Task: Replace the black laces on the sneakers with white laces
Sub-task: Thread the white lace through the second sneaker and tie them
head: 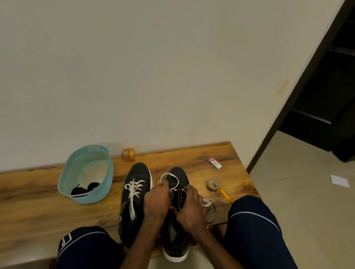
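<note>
**Bench (pixel 29 197), six o'clock: second sneaker (pixel 178 174) mid-lacing**

My left hand (pixel 157 201) pinches the white lace (pixel 176 179); my right hand (pixel 191 209) grips its eyelet side. The laced sneaker (pixel 136 191) sits at nine, the basket (pixel 107 175) with black laces (pixel 79 190) at ten. Tugging unevenly could pull the free end out.

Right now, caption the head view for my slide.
Left hand pinches white lace, right hand grips right sneaker on wooden bench.

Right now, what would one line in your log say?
step: lacing second sneaker | left hand pinches white lace | right hand grips second sneaker | first sneaker white-laced | black laces in basket
</note>
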{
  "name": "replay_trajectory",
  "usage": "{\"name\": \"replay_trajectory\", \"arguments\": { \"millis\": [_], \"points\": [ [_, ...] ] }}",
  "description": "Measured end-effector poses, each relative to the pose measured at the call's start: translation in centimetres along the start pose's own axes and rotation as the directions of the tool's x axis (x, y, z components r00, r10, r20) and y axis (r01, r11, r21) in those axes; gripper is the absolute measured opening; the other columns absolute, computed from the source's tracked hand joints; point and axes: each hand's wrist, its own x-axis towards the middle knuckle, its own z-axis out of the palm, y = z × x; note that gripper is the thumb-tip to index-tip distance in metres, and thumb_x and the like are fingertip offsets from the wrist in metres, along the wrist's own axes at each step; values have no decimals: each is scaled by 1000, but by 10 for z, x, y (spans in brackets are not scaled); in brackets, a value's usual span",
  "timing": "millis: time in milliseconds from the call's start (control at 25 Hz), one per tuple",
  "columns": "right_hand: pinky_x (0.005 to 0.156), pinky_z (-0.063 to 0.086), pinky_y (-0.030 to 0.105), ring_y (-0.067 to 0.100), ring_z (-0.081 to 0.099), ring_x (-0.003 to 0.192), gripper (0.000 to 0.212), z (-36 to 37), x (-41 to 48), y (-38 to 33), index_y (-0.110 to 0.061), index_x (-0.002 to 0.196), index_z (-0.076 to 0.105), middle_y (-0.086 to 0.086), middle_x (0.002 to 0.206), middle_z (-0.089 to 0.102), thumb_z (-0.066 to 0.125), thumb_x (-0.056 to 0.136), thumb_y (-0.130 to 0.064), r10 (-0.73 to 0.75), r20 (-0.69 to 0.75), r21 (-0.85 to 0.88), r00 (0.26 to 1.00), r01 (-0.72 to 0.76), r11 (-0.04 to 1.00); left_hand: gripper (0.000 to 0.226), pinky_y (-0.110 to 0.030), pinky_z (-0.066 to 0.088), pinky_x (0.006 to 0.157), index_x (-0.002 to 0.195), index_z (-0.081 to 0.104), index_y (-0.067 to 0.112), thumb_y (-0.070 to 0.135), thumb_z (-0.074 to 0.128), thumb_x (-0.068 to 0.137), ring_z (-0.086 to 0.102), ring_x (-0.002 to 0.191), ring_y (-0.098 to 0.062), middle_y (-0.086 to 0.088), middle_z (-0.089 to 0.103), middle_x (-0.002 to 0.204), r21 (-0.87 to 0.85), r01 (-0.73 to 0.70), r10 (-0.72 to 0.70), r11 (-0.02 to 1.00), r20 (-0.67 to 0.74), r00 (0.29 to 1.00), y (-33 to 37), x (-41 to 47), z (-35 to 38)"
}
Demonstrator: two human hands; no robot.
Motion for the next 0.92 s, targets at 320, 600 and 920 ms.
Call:
{"name": "replay_trajectory", "arguments": {
  "millis": [320, 600, 920],
  "points": [
    [109, 35, 50, 22, 29, 139, 89, 8, 2, -5, -23, 148, 25, -4, 156, 25, 71, 77, -50, 52, -27, -77, 998, -54, 996, 16, -31, 41, 69, 95, 66, 19, 30, 55, 99, 65, 87, -20, 3, 71, 88, -612, 348, -413, 710, 38, 910, -23, -8, -27],
    [106, 37, 48, 26, 33, 135, 91, 6, -2, -12, -22, 148, 21, 4, 155, 24, 65, 78, -61, 82, -51, -125, 995, -87, 988, 9, -31, 45, 66, 94, 60, 20, 28, 56, 98, 65, 75, -15, 3, 69, 75, -737, 275, -429, 618, -22, 903, -30, -29, -47],
    [92, 47, 40, 20, 54, 114, 41, -56, -16, 25, -21, 118, 56, 3, 123, 59, 53, 95, -55, 163, -234, 331, 958, -79, 940, 26, -27, 38, 59, 103, 66, 17, 23, 40, 105, 58, 61, -2, 2, 67, 70, -811, 177, -346, 558, -33, 938, -15, -59, -36]
  ]
}}
